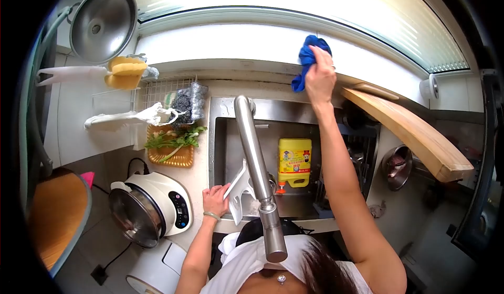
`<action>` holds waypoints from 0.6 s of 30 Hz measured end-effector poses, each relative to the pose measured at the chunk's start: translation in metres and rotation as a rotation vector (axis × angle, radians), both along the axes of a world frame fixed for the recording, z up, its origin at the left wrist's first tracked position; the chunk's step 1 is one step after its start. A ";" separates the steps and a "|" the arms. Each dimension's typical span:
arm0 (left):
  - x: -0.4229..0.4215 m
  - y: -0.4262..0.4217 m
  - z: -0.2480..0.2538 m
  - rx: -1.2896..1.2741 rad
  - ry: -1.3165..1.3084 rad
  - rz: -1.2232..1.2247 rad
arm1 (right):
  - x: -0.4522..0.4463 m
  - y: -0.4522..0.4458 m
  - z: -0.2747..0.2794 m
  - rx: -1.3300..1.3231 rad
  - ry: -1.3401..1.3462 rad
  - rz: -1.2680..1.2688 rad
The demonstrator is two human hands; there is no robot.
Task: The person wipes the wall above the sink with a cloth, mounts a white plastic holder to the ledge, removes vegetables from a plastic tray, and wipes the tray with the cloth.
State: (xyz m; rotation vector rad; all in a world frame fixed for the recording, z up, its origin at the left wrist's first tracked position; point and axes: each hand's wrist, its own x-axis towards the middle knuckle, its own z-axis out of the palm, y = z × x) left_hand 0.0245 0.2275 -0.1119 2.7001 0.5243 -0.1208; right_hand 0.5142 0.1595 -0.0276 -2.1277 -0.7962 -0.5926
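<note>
A crumpled blue cloth (306, 55) is pressed against the white window ledge (226, 46) by my right hand (320, 79), whose fingers are closed on it. Down at the left edge of the sink (219, 108), my left hand (215, 199) has its fingers on a white plastic piece with cut-outs (238, 194), which stands tilted at the sink's side. A yellow bottle (295, 160) with an orange cap lies in the basin. Between my arms, the metal faucet (249, 147) reaches across the sink toward me.
At the left are a wire rack (157, 90) with scrubbers, a basket of greens (170, 155) and a cream cooker (173, 205). A large metal lid (102, 24) hangs above. On the right stand a thick wooden board (412, 136) and a metal bowl (396, 168).
</note>
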 end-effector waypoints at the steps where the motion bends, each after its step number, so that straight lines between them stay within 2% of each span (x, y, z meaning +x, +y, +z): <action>1: 0.000 0.000 0.000 -0.012 0.004 0.006 | -0.007 0.013 0.004 -0.004 0.016 0.041; 5: 0.002 0.003 0.001 -0.001 0.005 -0.003 | -0.044 0.099 0.003 0.040 0.138 0.467; 7: 0.001 0.003 0.002 0.006 0.014 -0.010 | -0.058 0.127 0.003 0.038 0.110 0.553; 10: -0.001 0.002 -0.004 -0.011 0.001 -0.004 | -0.049 0.099 0.005 -0.016 0.160 0.487; 13: -0.005 0.004 -0.007 -0.043 -0.020 0.002 | -0.018 0.034 0.003 -0.084 0.067 0.086; 14: -0.004 0.003 -0.007 -0.042 -0.019 0.003 | -0.009 0.019 0.008 -0.127 0.124 -0.045; 15: -0.003 0.003 -0.006 -0.040 -0.019 0.002 | 0.005 0.012 -0.011 -0.194 -0.027 -0.142; 17: -0.002 0.003 -0.007 -0.043 -0.019 0.004 | 0.003 0.036 -0.013 -0.301 -0.050 -0.180; 18: -0.002 0.004 -0.007 -0.041 -0.013 0.005 | 0.002 0.053 -0.015 -0.288 -0.053 -0.122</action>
